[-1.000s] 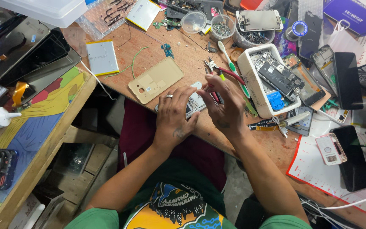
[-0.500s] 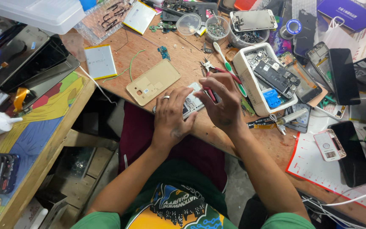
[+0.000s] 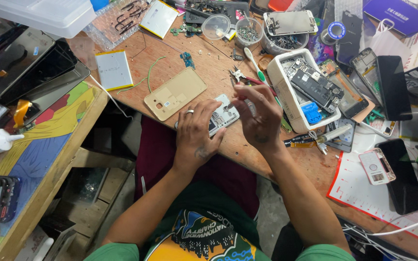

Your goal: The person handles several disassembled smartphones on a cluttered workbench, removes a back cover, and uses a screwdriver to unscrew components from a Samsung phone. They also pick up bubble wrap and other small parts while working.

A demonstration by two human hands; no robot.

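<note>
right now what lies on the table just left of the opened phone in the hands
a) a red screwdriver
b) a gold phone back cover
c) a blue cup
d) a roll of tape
b: a gold phone back cover lies flat on the wooden table, just left of the opened phone that the left hand steadies while the right hand works on it.

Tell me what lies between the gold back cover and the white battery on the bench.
Head view: between the gold back cover and white battery, a thin green wire on wood.
</note>
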